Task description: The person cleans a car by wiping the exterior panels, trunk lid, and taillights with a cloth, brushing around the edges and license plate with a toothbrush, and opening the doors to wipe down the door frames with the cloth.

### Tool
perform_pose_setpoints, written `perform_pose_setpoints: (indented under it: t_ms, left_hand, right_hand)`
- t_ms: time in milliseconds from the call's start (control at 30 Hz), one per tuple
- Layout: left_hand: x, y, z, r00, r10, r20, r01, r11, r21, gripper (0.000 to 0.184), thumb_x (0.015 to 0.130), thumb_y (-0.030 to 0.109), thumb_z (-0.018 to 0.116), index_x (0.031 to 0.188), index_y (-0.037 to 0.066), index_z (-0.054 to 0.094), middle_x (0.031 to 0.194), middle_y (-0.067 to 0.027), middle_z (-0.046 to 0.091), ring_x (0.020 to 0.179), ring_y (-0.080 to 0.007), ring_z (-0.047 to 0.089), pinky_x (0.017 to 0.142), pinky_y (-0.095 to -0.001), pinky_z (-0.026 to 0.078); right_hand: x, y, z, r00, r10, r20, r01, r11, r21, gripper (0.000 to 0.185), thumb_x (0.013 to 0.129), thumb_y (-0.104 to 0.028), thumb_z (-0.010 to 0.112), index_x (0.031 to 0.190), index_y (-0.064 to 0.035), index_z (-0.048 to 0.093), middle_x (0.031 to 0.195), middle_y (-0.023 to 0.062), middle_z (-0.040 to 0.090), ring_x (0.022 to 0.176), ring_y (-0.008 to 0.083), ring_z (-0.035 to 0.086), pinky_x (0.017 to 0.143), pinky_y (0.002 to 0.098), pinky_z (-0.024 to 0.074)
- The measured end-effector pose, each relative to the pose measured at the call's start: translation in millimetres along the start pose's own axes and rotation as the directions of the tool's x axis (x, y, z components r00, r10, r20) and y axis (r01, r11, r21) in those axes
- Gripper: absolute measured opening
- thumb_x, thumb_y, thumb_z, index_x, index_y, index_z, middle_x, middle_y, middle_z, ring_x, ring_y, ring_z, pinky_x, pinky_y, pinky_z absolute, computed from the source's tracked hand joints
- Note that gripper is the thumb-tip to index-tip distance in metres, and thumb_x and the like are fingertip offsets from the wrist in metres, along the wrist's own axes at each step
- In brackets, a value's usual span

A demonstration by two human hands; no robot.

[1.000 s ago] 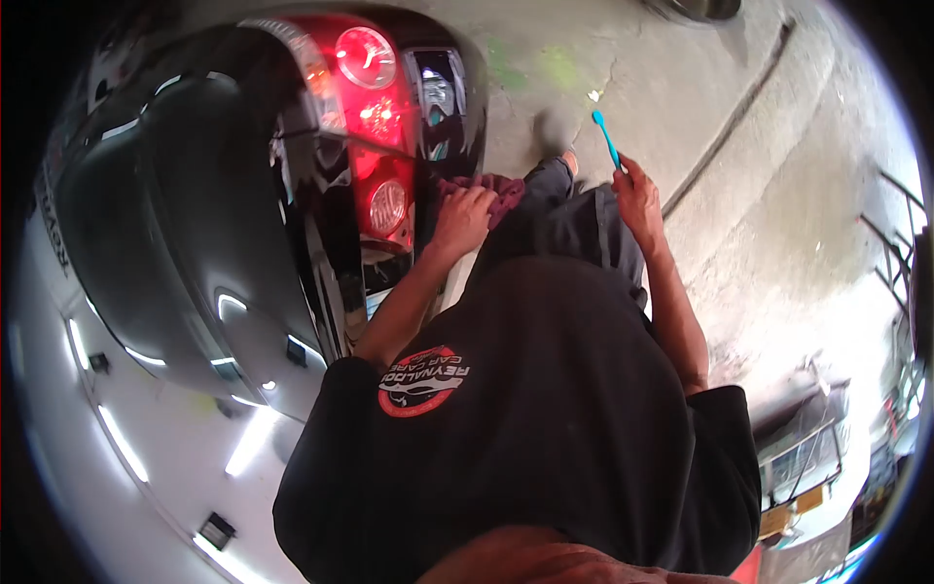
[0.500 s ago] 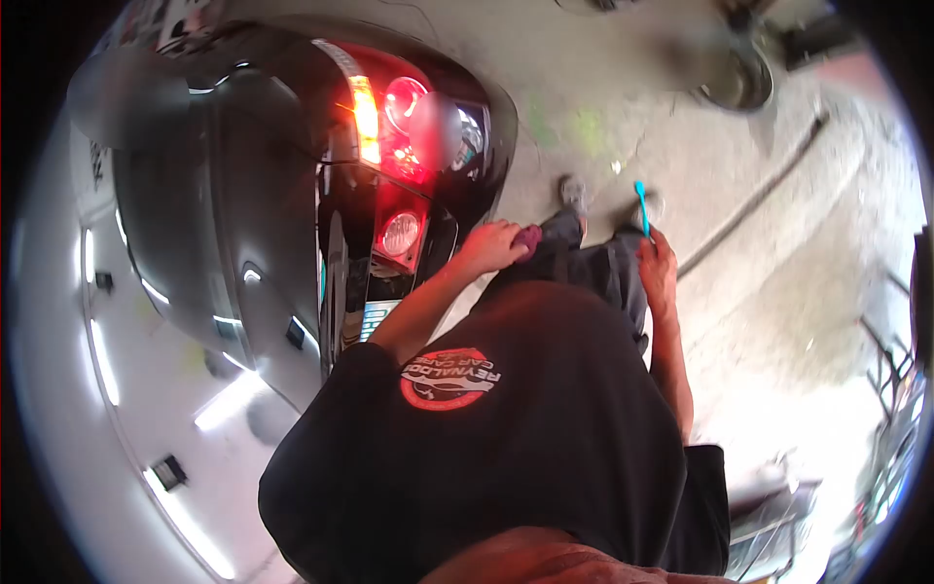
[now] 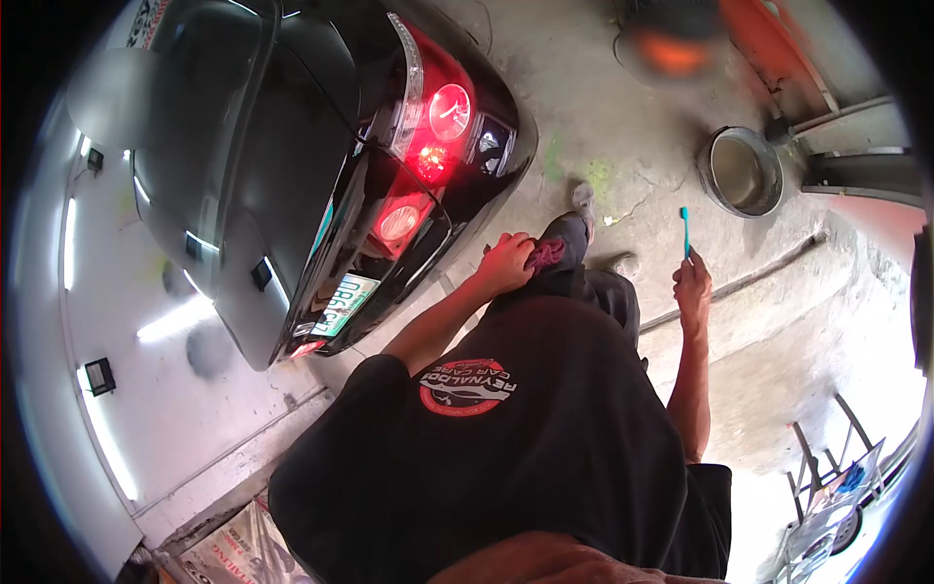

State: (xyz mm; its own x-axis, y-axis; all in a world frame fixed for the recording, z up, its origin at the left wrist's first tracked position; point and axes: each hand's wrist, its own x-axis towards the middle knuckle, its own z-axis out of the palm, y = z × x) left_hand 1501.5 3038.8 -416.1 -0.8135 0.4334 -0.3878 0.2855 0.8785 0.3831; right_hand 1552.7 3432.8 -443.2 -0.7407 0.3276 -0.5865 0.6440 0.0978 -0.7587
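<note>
2 hands are occupied, 1 item in each. My left hand (image 3: 508, 263) is closed, fingers curled over a bunched maroon cloth (image 3: 548, 255), part of which projects beyond the fingers in front of my dark trousers (image 3: 609, 300). My right hand (image 3: 692, 289) is closed around the lower end of a slim teal brush (image 3: 686, 234); the brush stands clear of the fist, bristle head outermost, pointing away from my body and above the floor (image 3: 647, 195). Neither cloth nor brush is seen in contact with the vehicle. Beside my left forearm is the rear of a black car (image 3: 302, 146), fitted with a red tail light (image 3: 426, 180), lit, and a number plate (image 3: 345, 304). Beyond the brush, a round basin (image 3: 715, 192) rests on the floor; its contents cannot be identified. 1 shoe (image 3: 583, 198) is visible ahead of the cloth. A straight groove (image 3: 764, 279) crosses the floor to the right of my right hand. Outermost left is a white wall (image 3: 146, 389) with bright light tubes (image 3: 109, 438); outermost right, a metal frame (image 3: 803, 457).
</note>
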Motion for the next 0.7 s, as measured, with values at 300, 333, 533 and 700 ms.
perform_pose_setpoints:
  t_ms: [300, 333, 533, 700]
  left_hand:
    - [91, -14, -35, 0.984, -0.084, 0.159, 0.1, 0.991, -0.095, 0.038, 0.083, 0.019, 0.071, 0.118, 0.006, 0.064, 0.116, -0.0155, 0.066, 0.107, -0.0375, 0.059, 0.092, -0.0489, 0.051]
    - [100, -18, -41, 0.984, -0.093, 0.15, 0.109, 0.988, -0.105, 0.037, 0.084, 0.018, 0.07, 0.119, 0.006, 0.064, 0.116, -0.0155, 0.066, 0.106, -0.0372, 0.059, 0.092, -0.0487, 0.051]
    - [157, -49, -96, 0.996, -0.043, -0.076, 0.025, 0.972, -0.232, 0.032, 0.087, 0.008, 0.063, 0.118, 0.01, 0.068, 0.108, -0.015, 0.07, 0.104, -0.0374, 0.062, 0.088, -0.0481, 0.052]
    - [184, -82, -84, 0.99, -0.136, -0.032, 0.113, 0.913, -0.392, 0.034, 0.087, 0.014, 0.066, 0.12, 0.009, 0.065, 0.108, -0.0152, 0.068, 0.104, -0.0371, 0.062, 0.089, -0.0501, 0.052]
  right_hand:
    - [64, -100, 98, 0.949, -0.156, 0.272, 0.186, 0.978, -0.09, 0.036, 0.099, -0.015, 0.054, 0.132, -0.0074, 0.066, 0.078, 0.0105, 0.067, 0.071, 0.0177, 0.063, 0.068, 0.034, 0.0505]
    - [71, -117, 108, 0.946, -0.145, 0.29, 0.173, 0.982, -0.071, 0.035, 0.099, -0.016, 0.055, 0.131, -0.0069, 0.067, 0.078, 0.0102, 0.067, 0.072, 0.0179, 0.064, 0.068, 0.0344, 0.0505]
    - [123, -190, 148, 0.934, -0.107, 0.341, 0.152, 0.982, -0.11, 0.032, 0.1, -0.017, 0.057, 0.127, -0.0043, 0.068, 0.075, 0.0078, 0.064, 0.071, 0.0143, 0.06, 0.067, 0.0322, 0.0489]
    - [165, -230, 173, 0.902, -0.146, 0.407, 0.203, 0.974, -0.102, 0.033, 0.102, -0.015, 0.057, 0.131, -0.0016, 0.064, 0.077, -0.0003, 0.061, 0.066, 0.0056, 0.052, 0.058, 0.0241, 0.0432]
